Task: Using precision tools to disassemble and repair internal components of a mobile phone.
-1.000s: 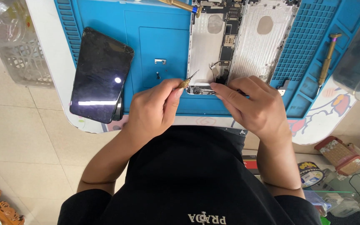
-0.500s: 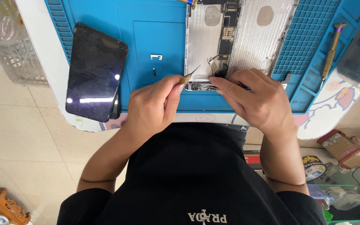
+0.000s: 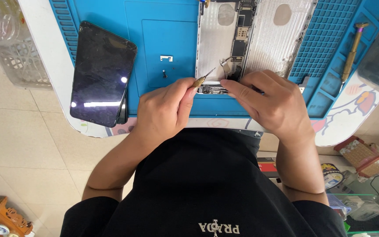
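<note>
Blue repair mat (image 3: pixel 167 30) covered the table. Opened phone chassis (image 3: pixel 251 39) lay lengthwise away from the person, its near end between both hands. Right hand (image 3: pixel 270 103) pressed that end, fingers curled, gripping nothing visible. Left hand (image 3: pixel 163 112) closed around a small screwdriver (image 3: pixel 203 78), tip angled toward the chassis.

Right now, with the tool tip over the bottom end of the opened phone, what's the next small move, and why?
Probably lower the screwdriver tip a touch onto the phone chassis near its bottom end. The left hand holds the tool slanted, tip just above the parts there, while the right hand pins the bottom edge, so the frame looks steadied. Whether the tip already touches cannot be told.
</note>
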